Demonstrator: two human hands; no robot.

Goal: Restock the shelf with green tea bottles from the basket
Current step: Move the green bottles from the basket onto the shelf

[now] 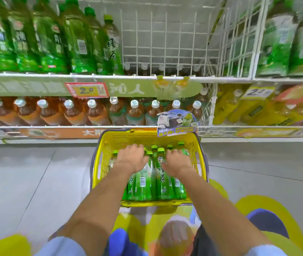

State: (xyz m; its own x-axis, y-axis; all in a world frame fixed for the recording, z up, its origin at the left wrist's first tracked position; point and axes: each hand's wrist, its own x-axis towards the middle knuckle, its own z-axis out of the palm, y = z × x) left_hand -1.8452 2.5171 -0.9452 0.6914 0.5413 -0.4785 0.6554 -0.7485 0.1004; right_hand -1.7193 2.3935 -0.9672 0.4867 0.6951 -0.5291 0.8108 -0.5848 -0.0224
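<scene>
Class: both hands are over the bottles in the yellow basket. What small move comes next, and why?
Probably grip a bottle neck in each hand and lift: the left hand and right hand lie over the green tea bottles in the basket; the wire bay above is empty.

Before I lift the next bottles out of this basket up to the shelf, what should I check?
1. Stock in basket: ok. Green tea bottles lie in the yellow basket.
2. Shelf room: ok. The white wire bay beside the shelved green tea shows open space.
3. Left hand grip: cannot tell. It lies over the bottle necks, fingers blurred.
4. Right hand grip: cannot tell. It reaches down among the caps, but its hold is unclear.
5. Lift path: cannot tell. A scooter promo card sits at the basket's far rim and might snag.
</scene>
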